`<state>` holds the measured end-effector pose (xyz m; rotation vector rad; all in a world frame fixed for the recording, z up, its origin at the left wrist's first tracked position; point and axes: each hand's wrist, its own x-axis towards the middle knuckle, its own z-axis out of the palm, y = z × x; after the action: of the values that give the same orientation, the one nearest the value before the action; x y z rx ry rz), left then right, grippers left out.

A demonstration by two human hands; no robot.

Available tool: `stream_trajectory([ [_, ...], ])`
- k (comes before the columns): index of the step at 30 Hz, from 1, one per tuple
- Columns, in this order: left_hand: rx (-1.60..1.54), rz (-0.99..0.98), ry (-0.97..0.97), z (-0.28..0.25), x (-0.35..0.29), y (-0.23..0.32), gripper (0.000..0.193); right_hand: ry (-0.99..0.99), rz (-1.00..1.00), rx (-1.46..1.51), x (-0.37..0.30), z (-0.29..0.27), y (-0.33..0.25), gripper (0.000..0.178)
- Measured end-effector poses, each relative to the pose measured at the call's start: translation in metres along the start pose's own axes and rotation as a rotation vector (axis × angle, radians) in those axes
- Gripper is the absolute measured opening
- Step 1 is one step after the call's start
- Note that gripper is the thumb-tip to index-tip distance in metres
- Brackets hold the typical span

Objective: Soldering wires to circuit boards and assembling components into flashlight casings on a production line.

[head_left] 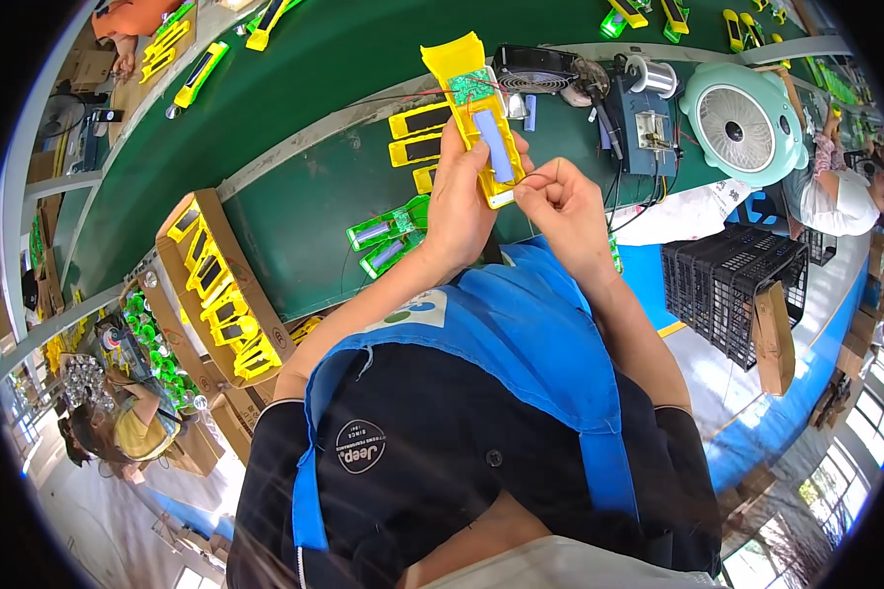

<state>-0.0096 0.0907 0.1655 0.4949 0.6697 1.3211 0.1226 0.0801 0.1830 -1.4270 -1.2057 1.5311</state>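
My left hand point(457, 196) grips an opened yellow plastic lamp housing point(450, 61) from below, its thumb along the side. Inside the housing sit a green circuit board point(473, 88) and a blue-violet cylindrical battery cell point(494, 147), with thin red wires by the board. At the housing's near end, my right hand point(568, 208) is closed in a pinch on a thin dark wire point(534, 178). Left of the hands lie yellow housings with dark panels point(420, 120) and green housings point(388, 234) holding cells and boards.
Behind the hands stand a black fan point(535, 69), a solder spool point(650, 76), a blue-grey soldering unit point(648, 128) and a mint fan point(735, 130). A carton point(257, 285) of yellow housings is at left. Black crates point(727, 285) stand at right. Co-workers appear at both sides.
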Motion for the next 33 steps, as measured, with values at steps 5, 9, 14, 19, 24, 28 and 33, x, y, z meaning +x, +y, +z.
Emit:
stream_trajectory([
  [5,-0.041,-0.020,-0.091,-0.004,0.001,0.004,0.049,-0.039,-0.025,0.004,0.000,-0.007,0.009,0.012],
  [9,0.071,0.006,-0.119,-0.001,-0.001,0.004,0.069,0.020,-0.105,-0.012,-0.001,-0.004,0.005,0.013],
  [14,0.045,-0.048,-0.100,0.001,-0.002,0.009,0.074,-0.033,-0.076,-0.025,-0.003,-0.010,-0.002,0.012],
  [19,-0.013,-0.090,-0.148,-0.005,0.000,0.015,0.072,-0.073,-0.054,-0.008,-0.004,-0.007,-0.011,0.014],
  [24,0.027,-0.086,-0.112,0.000,-0.002,0.017,0.074,-0.062,-0.070,0.023,-0.002,-0.004,-0.015,0.021],
  [28,-0.023,-0.091,-0.124,0.000,-0.002,0.020,0.077,-0.046,-0.119,-0.077,-0.001,-0.003,-0.017,0.022],
  [33,-0.053,-0.063,-0.206,0.003,-0.002,0.023,0.079,-0.057,-0.063,0.121,0.005,0.000,-0.012,0.029],
])
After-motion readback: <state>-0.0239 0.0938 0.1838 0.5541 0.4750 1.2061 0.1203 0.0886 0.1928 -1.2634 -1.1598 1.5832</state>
